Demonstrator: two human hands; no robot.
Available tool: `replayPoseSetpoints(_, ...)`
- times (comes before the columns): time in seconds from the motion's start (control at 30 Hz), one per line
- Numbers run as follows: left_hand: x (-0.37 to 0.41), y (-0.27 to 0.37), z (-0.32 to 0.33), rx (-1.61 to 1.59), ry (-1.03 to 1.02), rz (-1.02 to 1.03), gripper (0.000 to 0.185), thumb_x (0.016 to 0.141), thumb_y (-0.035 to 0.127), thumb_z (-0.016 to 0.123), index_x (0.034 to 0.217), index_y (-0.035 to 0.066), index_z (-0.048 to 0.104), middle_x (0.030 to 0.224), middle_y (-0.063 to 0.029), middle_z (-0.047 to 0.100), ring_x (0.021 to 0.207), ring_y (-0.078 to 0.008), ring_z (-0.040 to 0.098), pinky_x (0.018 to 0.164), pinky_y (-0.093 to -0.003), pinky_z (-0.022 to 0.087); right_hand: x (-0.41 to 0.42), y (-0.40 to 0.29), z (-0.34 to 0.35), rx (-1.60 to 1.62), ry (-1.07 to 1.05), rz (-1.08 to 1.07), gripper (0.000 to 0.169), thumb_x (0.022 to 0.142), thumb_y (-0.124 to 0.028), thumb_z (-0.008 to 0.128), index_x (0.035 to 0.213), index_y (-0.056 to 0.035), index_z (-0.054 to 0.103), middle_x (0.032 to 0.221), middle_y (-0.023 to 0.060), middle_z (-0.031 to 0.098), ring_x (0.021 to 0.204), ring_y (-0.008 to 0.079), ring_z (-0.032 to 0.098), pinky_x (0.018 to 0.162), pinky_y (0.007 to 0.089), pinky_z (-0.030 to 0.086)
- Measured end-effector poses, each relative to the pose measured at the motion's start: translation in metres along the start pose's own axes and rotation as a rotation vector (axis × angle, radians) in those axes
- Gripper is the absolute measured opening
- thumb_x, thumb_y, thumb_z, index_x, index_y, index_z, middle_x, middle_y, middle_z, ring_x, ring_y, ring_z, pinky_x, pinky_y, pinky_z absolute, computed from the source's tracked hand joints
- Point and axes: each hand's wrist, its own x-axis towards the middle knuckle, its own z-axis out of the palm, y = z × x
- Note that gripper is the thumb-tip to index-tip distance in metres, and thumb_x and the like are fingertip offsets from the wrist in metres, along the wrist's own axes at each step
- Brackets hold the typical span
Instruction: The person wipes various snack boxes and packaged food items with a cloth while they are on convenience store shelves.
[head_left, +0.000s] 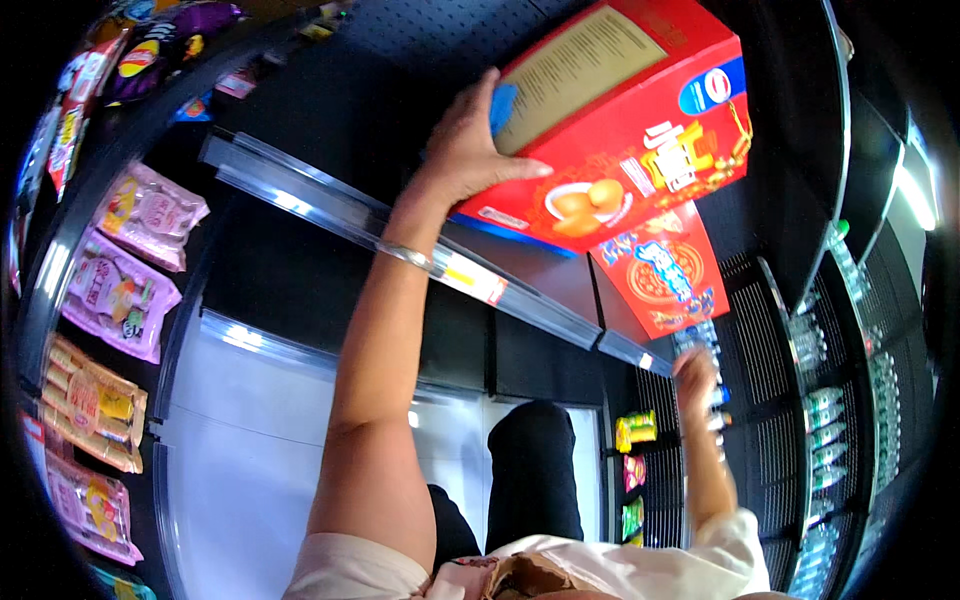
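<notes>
A large red carton (592, 180) with pictures of round brown biscuits or cakes is tilted above the dark shelf. My left hand (480, 150) grips its near-left end, thumb on the front face and fingers on the gold-panelled side. Something blue shows by those fingers; I cannot tell if it is print or a separate piece. Partly behind the carton is a second red box (667, 270) with a sandwich cookie picture. Below that box, my right hand (695, 375) is blurred near the shelf's front edge, and its grip is unclear.
A shelf edge with a price-label strip (472, 277) runs beneath my left wrist. Pink and tan snack bags (120, 292) line the left shelves, with crisp bags (142, 60) above. Bottled drinks (829, 435) fill racks at right. Small snack packs (636, 431) hang low beside my right arm.
</notes>
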Motion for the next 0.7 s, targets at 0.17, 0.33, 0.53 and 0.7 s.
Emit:
replayPoseSetpoints(0.17, 0.000, 0.009, -0.009, -0.043, -0.056, 0.012, 0.109, 0.062, 0.035, 0.096, 0.150, 0.003, 0.040, 0.147, -0.0239, 0.049, 0.138, -0.0367, 0.048, 0.114, -0.0424, 0.040, -0.187, 0.141, 0.033, -0.180, -0.174, 0.845, 0.067, 0.100, -0.060, 0.044, 0.130, -0.0033, 0.065, 0.124, 0.0114, 0.068, 0.108, 0.0204, 0.060, 0.103, 0.0376, 0.040)
replayPoseSetpoints(0.33, 0.000, 0.017, -0.012, 0.081, -0.111, -0.033, 0.105, 0.067, 0.044, 0.093, 0.147, 0.000, 0.042, 0.146, -0.0240, 0.048, 0.134, -0.0359, 0.053, 0.108, -0.0432, 0.049, -0.247, 0.264, 0.071, -0.227, -0.609, 1.013, 0.062, 0.104, -0.051, 0.049, 0.143, -0.0028, 0.055, 0.140, 0.0165, 0.061, 0.132, 0.0306, 0.054, 0.114, 0.0397, 0.036)
replayPoseSetpoints(0.53, 0.008, 0.020, -0.007, -0.042, -0.151, -0.085, 0.086, 0.079, 0.045, 0.085, 0.142, -0.001, 0.049, 0.140, -0.0271, 0.055, 0.128, -0.0372, 0.058, 0.106, -0.0439, 0.049, -0.272, 0.249, 0.103, -0.144, -0.619, 1.154, 0.063, 0.103, -0.051, 0.050, 0.143, -0.0025, 0.055, 0.140, 0.0170, 0.060, 0.132, 0.0304, 0.054, 0.113, 0.0404, 0.036)
replayPoseSetpoints(0.7, 0.001, 0.010, -0.012, -0.002, -0.001, -0.126, 0.049, 0.092, 0.022, 0.070, 0.135, 0.001, 0.057, 0.124, -0.0213, 0.068, 0.114, -0.0326, 0.066, 0.098, -0.0402, 0.050, -0.259, 0.208, 0.108, -0.038, -0.581, 1.159, 0.063, 0.103, -0.051, 0.050, 0.143, -0.0023, 0.054, 0.141, 0.0174, 0.060, 0.132, 0.0302, 0.054, 0.113, 0.0410, 0.037)
